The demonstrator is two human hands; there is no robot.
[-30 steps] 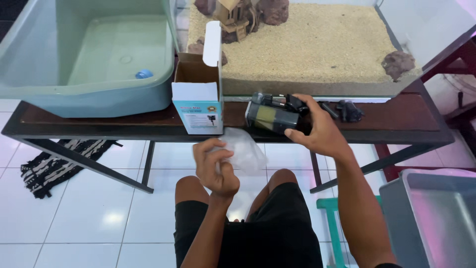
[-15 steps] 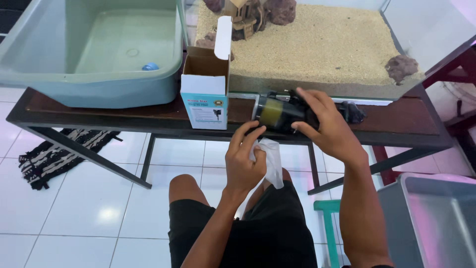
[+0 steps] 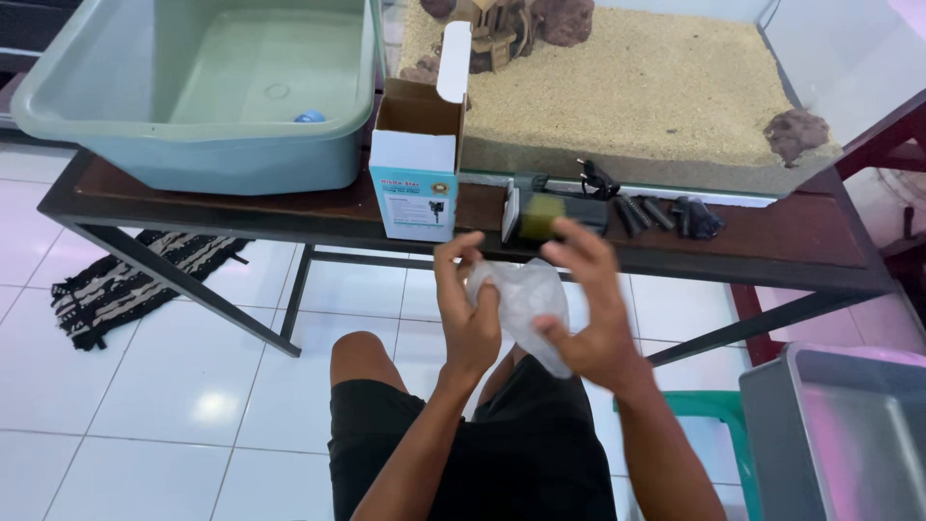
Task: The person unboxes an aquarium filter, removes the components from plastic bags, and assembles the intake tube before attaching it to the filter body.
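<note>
Both hands, left [image 3: 470, 314] and right [image 3: 588, 323], pinched a crumpled clear plastic bag [image 3: 526, 304] above the lap, its length hanging downward. On the dark worktop [image 3: 289, 207] stood an open cardboard box [image 3: 417, 154], a green tub [image 3: 203, 92] holding a small blue object [image 3: 310, 117], and a sand-filled aquarium [image 3: 637, 87]. White tiles covered the floor [image 3: 125, 386].

Sitting on the dark bench [image 3: 241, 207]: a green tub [image 3: 203, 145] at left, an open white-and-blue box [image 3: 415, 183] beside it, a sand-floored tank [image 3: 637, 87] behind. Lying before the tank: a black filter [image 3: 555, 214] and small black parts [image 3: 666, 214]. Lying on the floor: a striped rug [image 3: 135, 285].
</note>
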